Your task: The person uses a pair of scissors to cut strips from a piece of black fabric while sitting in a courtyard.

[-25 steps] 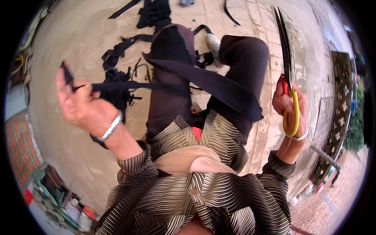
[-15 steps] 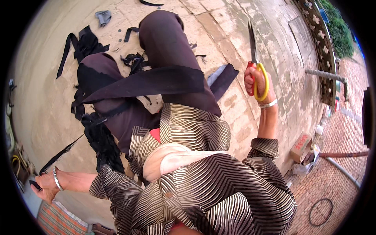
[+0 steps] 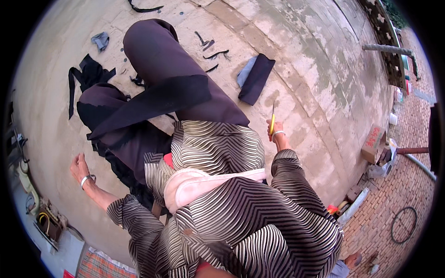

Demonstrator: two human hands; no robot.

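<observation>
Off to the left, my left hand is raised beside my knee with its fingers loosely extended and nothing visible in them. My right hand grips the yellow-handled scissors, blades pointing away from me. A long dark strip of cloth lies across my thighs, over dark trousers. More black cloth hangs by my left leg, partly hidden by my sleeve. A dark piece of fabric with a grey-blue side rests on the ground beyond my right hand.
Black cloth scraps and a small grey cloth are on the concrete ahead. Thin black offcuts lie past my right knee. To the right are a cardboard box and a metal pipe. A plaid cloth is at lower left.
My left hand has moved forward and inward; the black strip it held is out of its fingers. My right hand has lowered toward my lap, still gripping the scissors. The view has shifted.
</observation>
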